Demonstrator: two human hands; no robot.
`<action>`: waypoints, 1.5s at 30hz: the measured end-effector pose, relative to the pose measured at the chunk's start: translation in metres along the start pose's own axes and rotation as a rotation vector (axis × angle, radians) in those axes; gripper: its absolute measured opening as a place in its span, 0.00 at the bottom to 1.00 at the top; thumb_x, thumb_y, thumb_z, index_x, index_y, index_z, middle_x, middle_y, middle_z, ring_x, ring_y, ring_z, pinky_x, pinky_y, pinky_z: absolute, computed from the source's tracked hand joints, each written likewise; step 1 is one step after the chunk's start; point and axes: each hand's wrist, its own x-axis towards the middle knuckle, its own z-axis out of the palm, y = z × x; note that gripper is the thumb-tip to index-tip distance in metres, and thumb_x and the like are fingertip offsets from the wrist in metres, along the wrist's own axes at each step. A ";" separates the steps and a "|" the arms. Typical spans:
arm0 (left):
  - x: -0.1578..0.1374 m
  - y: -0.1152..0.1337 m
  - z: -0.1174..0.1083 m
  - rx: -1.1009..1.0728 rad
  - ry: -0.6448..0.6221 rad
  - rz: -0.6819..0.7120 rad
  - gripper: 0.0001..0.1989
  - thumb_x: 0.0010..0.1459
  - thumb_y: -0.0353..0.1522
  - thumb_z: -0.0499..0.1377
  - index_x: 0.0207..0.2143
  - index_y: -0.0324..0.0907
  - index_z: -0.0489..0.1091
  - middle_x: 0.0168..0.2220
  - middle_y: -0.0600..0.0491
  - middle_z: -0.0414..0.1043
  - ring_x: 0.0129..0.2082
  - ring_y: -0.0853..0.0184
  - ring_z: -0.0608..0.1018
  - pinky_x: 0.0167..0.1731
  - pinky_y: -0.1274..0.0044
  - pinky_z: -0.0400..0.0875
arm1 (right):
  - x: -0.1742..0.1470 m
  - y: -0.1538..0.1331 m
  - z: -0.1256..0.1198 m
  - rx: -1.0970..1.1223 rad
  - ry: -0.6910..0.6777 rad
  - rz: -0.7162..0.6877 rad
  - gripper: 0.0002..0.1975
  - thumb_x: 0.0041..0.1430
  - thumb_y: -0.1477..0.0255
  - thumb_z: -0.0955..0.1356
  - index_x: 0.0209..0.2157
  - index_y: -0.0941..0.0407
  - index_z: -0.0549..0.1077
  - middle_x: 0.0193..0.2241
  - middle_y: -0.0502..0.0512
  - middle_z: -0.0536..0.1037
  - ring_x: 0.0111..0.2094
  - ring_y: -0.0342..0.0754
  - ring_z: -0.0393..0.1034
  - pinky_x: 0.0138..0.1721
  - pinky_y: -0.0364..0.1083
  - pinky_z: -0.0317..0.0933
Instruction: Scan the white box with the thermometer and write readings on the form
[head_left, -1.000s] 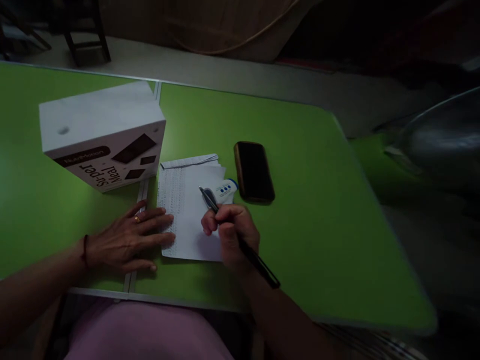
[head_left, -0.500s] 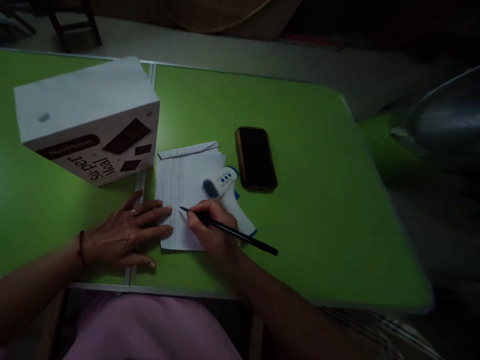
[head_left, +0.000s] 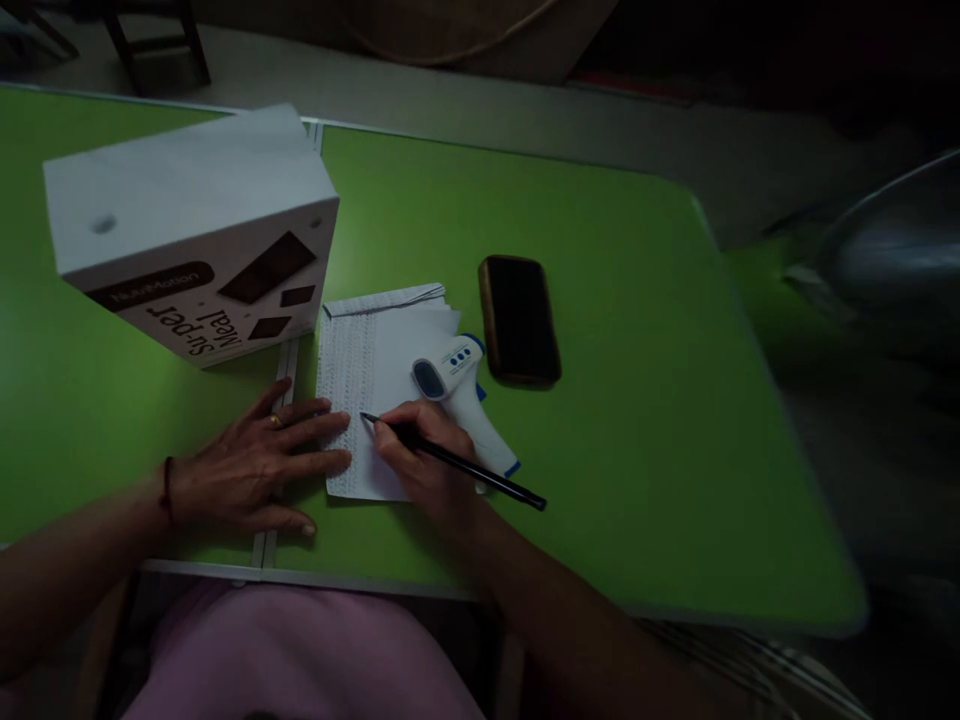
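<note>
A notepad (head_left: 390, 350) with rows of dense handwriting down its left part lies on the green table, its top edge folded over. My right hand (head_left: 431, 455) grips a black pen (head_left: 480, 470), the tip at the paper beside the written columns. Flat and with fingers spread, my left hand (head_left: 262, 460) rests on the table, its fingertips on the notepad's left edge. A white and blue infrared thermometer (head_left: 469, 400) lies partly over the notepad's right side, just beyond my right hand, which hides part of the page.
A tall white box (head_left: 202, 250) marked "Super Meal" stands at the left behind my left hand. To the right of the thermometer lies a smartphone (head_left: 521, 320) in a brown case. The green table (head_left: 660, 420) has a metal-edged seam (head_left: 264, 555) near my left hand.
The view has shifted slightly, so the box, notepad, thermometer and phone appear a little further right. The pen's rear end has swung slightly left; its tip stays near the same written column.
</note>
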 end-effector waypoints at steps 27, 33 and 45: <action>-0.001 -0.001 0.001 0.020 -0.008 0.010 0.33 0.64 0.55 0.54 0.64 0.46 0.64 0.69 0.43 0.56 0.68 0.49 0.60 0.68 0.53 0.35 | 0.000 0.009 0.002 -0.012 0.072 -0.120 0.06 0.58 0.69 0.66 0.27 0.53 0.69 0.21 0.46 0.71 0.22 0.43 0.64 0.25 0.43 0.60; -0.001 -0.001 0.000 0.022 -0.013 0.012 0.34 0.64 0.55 0.54 0.64 0.46 0.64 0.69 0.42 0.56 0.68 0.48 0.60 0.68 0.51 0.36 | -0.001 0.011 0.001 0.004 0.044 -0.174 0.06 0.58 0.71 0.67 0.27 0.53 0.69 0.20 0.45 0.70 0.21 0.42 0.63 0.24 0.42 0.58; -0.002 -0.001 0.001 0.031 0.003 0.021 0.33 0.65 0.54 0.54 0.64 0.45 0.63 0.69 0.42 0.56 0.68 0.48 0.60 0.68 0.52 0.36 | 0.001 0.010 0.002 -0.024 0.078 -0.191 0.06 0.57 0.72 0.66 0.26 0.53 0.68 0.20 0.45 0.70 0.21 0.42 0.63 0.24 0.42 0.58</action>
